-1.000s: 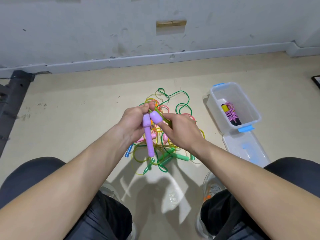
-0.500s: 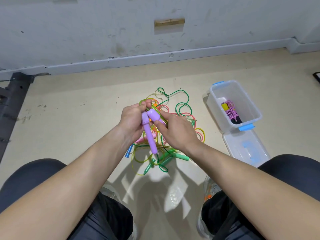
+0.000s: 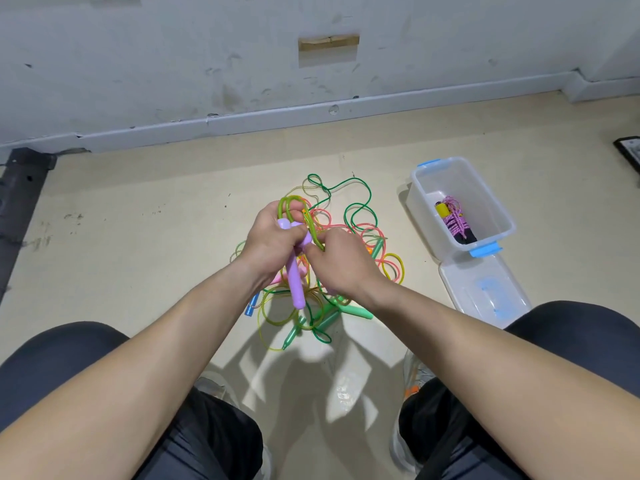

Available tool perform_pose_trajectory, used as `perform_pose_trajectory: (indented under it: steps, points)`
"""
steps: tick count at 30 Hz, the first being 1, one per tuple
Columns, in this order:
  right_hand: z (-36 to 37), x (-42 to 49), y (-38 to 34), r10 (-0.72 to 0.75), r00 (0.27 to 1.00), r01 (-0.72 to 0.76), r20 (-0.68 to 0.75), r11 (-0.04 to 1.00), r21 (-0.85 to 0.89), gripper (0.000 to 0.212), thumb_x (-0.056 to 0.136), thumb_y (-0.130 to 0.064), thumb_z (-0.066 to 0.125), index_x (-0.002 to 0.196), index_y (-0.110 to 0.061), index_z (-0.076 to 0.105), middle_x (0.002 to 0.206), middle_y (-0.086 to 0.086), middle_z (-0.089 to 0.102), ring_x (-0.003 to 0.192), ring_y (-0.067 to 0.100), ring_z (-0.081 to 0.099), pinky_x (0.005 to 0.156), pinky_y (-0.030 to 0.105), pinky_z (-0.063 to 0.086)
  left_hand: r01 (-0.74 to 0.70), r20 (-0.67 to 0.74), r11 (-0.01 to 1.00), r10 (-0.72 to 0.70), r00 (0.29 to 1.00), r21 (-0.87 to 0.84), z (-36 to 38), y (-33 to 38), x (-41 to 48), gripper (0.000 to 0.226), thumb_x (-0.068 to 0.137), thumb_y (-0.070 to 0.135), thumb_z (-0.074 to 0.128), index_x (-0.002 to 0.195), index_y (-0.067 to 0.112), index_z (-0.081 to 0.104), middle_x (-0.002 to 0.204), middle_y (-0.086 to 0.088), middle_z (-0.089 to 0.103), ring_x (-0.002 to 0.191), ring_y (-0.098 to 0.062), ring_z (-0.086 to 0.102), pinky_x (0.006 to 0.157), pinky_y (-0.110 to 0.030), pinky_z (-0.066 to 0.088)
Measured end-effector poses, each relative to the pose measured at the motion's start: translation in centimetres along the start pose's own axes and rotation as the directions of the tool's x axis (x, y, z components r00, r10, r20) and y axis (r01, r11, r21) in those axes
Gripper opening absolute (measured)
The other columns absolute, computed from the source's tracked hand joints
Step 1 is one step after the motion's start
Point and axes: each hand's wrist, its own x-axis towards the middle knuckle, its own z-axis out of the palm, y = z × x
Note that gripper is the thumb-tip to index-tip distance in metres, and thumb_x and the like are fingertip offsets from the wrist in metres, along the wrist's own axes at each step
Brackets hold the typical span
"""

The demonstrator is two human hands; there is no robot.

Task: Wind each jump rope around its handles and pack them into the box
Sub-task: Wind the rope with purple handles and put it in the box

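My left hand (image 3: 270, 242) grips two purple handles (image 3: 296, 282) held side by side, pointing down over the pile. A yellow-green rope (image 3: 290, 202) loops over the top of that hand. My right hand (image 3: 341, 263) pinches this rope just beside the handle tops. Under both hands lies a tangle of jump ropes (image 3: 360, 216) in green, pink and yellow, with green handles (image 3: 356, 310) and a blue handle (image 3: 252, 304). The clear plastic box (image 3: 491, 202) stands open at the right; one wound rope (image 3: 454, 221) with black and yellow handles lies inside.
The box's clear lid (image 3: 485, 292) lies flat on the floor just in front of the box. My knees and shoes frame the bottom of the view. A wall with a skirting board (image 3: 311, 116) runs behind the pile, and a dark metal piece (image 3: 20, 202) lies at the far left.
The two purple handles have come together in my left hand. A loop of yellow-green rope now sits over that hand, and my right hand has shifted from a handle to the rope.
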Motion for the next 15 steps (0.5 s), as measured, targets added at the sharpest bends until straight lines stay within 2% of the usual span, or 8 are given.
perform_pose_trajectory:
  steps: [3,5,7,8,10,12,14,15]
  points:
    - [-0.4,-0.7,-0.7,0.047,0.998,-0.060,0.040,0.909,0.412,0.032,0.100,-0.017,0.044,0.074,-0.006,0.060,0.048,-0.003,0.058,0.044,0.016,0.059,0.050,0.028,0.046,-0.071,-0.062,0.997,0.073,0.995,0.030,-0.5,0.2,0.5,0.031,0.089,-0.019,0.046,0.106,0.007,0.052,0.060,0.000,0.057,0.045,-0.018,0.057,0.050,-0.028,0.051]
    - [-0.5,-1.3,-0.9,0.047,0.998,-0.057,0.031,0.865,0.498,0.026,0.102,-0.018,0.046,0.080,-0.014,0.059,0.050,-0.007,0.060,0.040,0.011,0.059,0.044,0.020,0.040,-0.081,-0.054,0.996,0.079,0.995,-0.035,-0.6,0.9,0.5,0.034,0.083,-0.018,0.052,0.102,0.009,0.056,0.072,-0.001,0.056,0.052,-0.017,0.059,0.057,-0.032,0.056]
    - [-0.3,-1.2,-0.5,0.039,0.998,-0.014,-0.049,0.902,0.432,0.019,0.102,-0.018,0.046,0.096,-0.016,0.064,0.053,-0.011,0.061,0.044,0.008,0.061,0.046,0.019,0.042,-0.015,0.014,0.982,0.018,1.000,-0.191,-0.5,1.6,0.3,0.034,0.084,-0.017,0.053,0.101,0.011,0.060,0.081,0.001,0.055,0.067,-0.019,0.061,0.067,-0.039,0.060]
    - [-0.3,-0.9,0.0,0.020,0.992,0.021,-0.122,0.945,0.326,0.022,0.101,-0.018,0.044,0.104,-0.015,0.066,0.060,-0.007,0.065,0.054,0.012,0.065,0.054,0.022,0.047,0.038,0.059,0.962,-0.023,0.998,-0.272,-0.5,1.9,0.3,0.033,0.088,-0.018,0.050,0.101,0.011,0.060,0.082,0.001,0.056,0.074,-0.022,0.065,0.074,-0.044,0.061]
    - [-0.2,-0.1,1.1,-0.026,0.978,0.046,-0.206,0.994,0.095,0.024,0.098,-0.017,0.042,0.094,-0.015,0.066,0.071,0.006,0.067,0.078,0.031,0.064,0.069,0.035,0.051,0.155,0.138,0.930,-0.115,0.984,-0.333,-1.1,2.4,0.5,0.032,0.092,-0.016,0.047,0.100,0.012,0.060,0.083,0.002,0.057,0.093,-0.027,0.072,0.086,-0.052,0.059]
    - [-0.3,0.5,1.8,-0.002,0.988,0.000,-0.153,1.000,-0.013,0.024,0.095,-0.018,0.042,0.087,-0.013,0.064,0.081,0.010,0.066,0.092,0.038,0.061,0.074,0.038,0.049,0.268,0.227,0.931,-0.213,0.950,-0.248,-2.1,3.0,0.5,0.030,0.094,-0.014,0.047,0.096,0.013,0.060,0.083,0.001,0.058,0.108,-0.030,0.071,0.091,-0.057,0.056]
    - [-0.6,1.1,2.5,0.054,0.995,-0.061,-0.087,0.995,-0.081,0.029,0.093,-0.019,0.041,0.098,-0.015,0.069,0.095,0.011,0.068,0.103,0.038,0.060,0.078,0.038,0.047,0.345,0.336,0.929,-0.285,0.898,-0.135,-2.8,3.5,0.2,0.027,0.094,-0.014,0.047,0.089,0.010,0.057,0.082,-0.002,0.060,0.110,-0.033,0.070,0.089,-0.056,0.057]
    - [-0.9,1.4,2.9,0.065,0.996,-0.073,-0.066,0.990,-0.123,0.029,0.093,-0.020,0.040,0.098,-0.016,0.069,0.091,0.010,0.065,0.101,0.037,0.060,0.075,0.037,0.045,0.368,0.382,0.923,-0.302,0.873,-0.111,-2.9,3.6,0.0,0.026,0.094,-0.014,0.046,0.086,0.009,0.056,0.081,-0.003,0.062,0.108,-0.033,0.071,0.087,-0.054,0.058]
